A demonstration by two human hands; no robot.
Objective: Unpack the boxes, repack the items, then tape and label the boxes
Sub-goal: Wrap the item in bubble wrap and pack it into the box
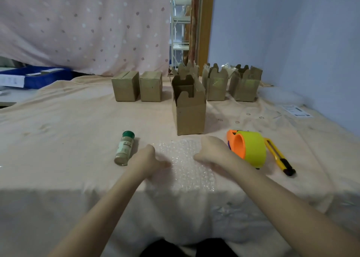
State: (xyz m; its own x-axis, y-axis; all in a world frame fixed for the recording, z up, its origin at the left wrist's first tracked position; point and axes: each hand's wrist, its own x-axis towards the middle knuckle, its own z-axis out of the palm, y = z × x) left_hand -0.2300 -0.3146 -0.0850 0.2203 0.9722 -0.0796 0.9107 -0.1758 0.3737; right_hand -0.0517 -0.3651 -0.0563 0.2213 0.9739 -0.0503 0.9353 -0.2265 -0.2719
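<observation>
Both hands, left hand (150,157) and right hand (212,151), press fingers flat on the clear bubble-wrap sheet (187,163); green-capped spice jar (124,148) unwrapped, open brown cardboard box (190,112) waiting, taping undone.

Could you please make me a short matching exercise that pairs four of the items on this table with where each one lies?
Things:
1. green-capped glass spice jar
2. clear bubble wrap sheet
3. yellow utility knife
4. open brown cardboard box

Places:
A. right of the tape dispenser
B. behind the bubble wrap
C. left of the left hand
D. under both hands

Pairs: 1-C, 2-D, 3-A, 4-B
</observation>
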